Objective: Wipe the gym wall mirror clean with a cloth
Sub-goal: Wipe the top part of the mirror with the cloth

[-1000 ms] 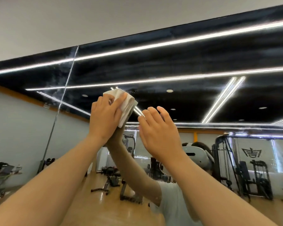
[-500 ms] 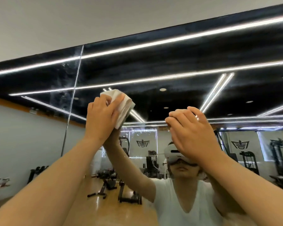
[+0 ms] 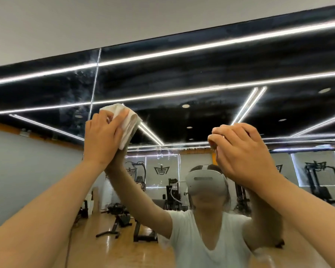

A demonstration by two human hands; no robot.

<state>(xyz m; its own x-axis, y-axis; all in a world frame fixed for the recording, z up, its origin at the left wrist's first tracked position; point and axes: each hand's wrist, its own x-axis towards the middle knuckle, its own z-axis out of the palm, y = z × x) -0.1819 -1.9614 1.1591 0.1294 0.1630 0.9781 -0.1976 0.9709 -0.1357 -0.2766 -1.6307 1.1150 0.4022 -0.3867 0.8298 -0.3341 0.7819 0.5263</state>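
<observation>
White cloth (image 3: 127, 122) stays pressed to mirror (image 3: 201, 113) under flat left hand (image 3: 103, 138); right hand (image 3: 242, 151) has curled loosely, empty.

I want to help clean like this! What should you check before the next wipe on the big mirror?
1. Cloth held well: ok. The left hand presses the white cloth flat on the mirror.
2. Cloth folded into a pad: ok.
3. Other hand out of the cloth's way: ok. The right hand is off to the side, apart from the cloth.
4. Dirty patches found: ok. Smears show beside the seam, just above the cloth.
5. Cloth face clean enough: cannot tell, it is turned to the glass.
6. Right hand off the glass: cannot tell.
</observation>
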